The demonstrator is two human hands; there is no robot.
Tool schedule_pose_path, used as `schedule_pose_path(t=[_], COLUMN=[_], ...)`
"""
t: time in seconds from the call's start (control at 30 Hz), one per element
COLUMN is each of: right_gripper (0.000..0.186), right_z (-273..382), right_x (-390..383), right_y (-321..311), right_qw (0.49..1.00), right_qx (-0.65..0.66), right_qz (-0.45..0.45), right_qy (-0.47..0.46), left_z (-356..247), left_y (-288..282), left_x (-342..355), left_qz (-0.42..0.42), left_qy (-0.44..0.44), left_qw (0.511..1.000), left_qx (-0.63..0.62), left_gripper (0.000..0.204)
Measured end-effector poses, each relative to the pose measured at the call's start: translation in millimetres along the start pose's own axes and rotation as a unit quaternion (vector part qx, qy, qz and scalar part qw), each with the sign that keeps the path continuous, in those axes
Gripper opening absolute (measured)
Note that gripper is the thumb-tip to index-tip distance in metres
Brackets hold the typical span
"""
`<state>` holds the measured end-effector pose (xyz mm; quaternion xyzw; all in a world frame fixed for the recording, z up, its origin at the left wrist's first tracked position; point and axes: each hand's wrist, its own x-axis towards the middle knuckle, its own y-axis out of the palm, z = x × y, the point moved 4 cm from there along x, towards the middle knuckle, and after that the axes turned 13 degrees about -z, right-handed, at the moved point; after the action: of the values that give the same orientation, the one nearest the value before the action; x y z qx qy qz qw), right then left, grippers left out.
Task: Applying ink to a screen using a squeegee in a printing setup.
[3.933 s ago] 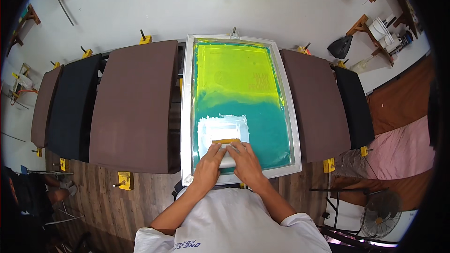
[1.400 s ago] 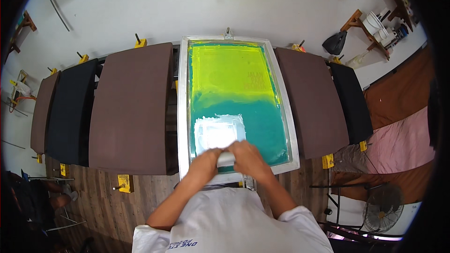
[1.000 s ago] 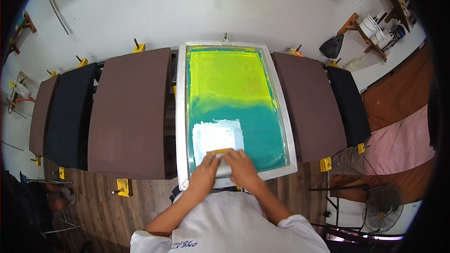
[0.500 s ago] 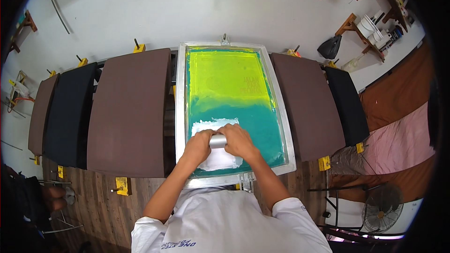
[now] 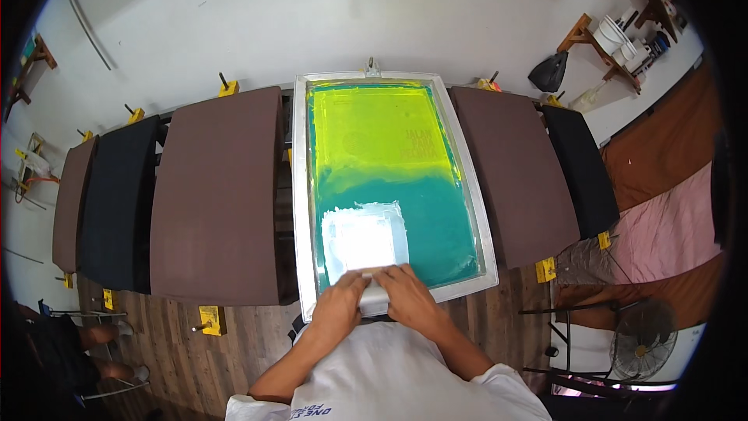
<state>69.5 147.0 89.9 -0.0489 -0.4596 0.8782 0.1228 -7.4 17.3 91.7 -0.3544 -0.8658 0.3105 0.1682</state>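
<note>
A metal-framed printing screen (image 5: 472, 195) lies in front of me, its mesh green in the nearer part and yellow-green at the far end. White ink (image 5: 362, 235) covers a patch on the near left of the mesh. At the screen's near end, my left hand (image 5: 340, 309) and my right hand (image 5: 407, 296) are both closed around a squeegee with a silver handle (image 5: 375, 297). The hands sit side by side, thumbs toward the middle. The squeegee's blade is hidden from view.
Brown boards (image 5: 218, 195) (image 5: 514, 175) and dark boards (image 5: 117, 206) (image 5: 578, 171) flank the screen, with yellow clamps (image 5: 211, 320) at their ends. A fan (image 5: 642, 341) stands at the lower right. Part of another person (image 5: 97, 355) shows at the lower left.
Both hands have pulled the squeegee toward me, from over the white patch to the screen's near end. More of the white ink now shows.
</note>
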Motion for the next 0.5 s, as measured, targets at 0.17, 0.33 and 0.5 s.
schedule_pose_path(t=[0.17,0.33,0.5], right_gripper=[0.054,0.046,0.051], right_z=[-10.1,-24.1,-20.7], right_x=[41.9,47.5,47.9], right_y=[6.4,23.3,13.2], right_qw=[0.993,0.982,0.998], right_qx=[-0.037,-0.086,-0.033], right_qz=[-0.097,-0.158,-0.056], right_qy=[-0.048,-0.065,-0.001], left_z=[23.4,35.2,26.9], left_y=[2.9,19.1,12.3], left_x=[39.8,47.7,43.3], left_qz=[-0.102,-0.120,-0.062], left_qy=[0.074,0.071,0.029], left_qw=[0.991,0.989,0.997], left_qx=[0.035,0.040,0.036], left_gripper=[0.061,0.057,0.066])
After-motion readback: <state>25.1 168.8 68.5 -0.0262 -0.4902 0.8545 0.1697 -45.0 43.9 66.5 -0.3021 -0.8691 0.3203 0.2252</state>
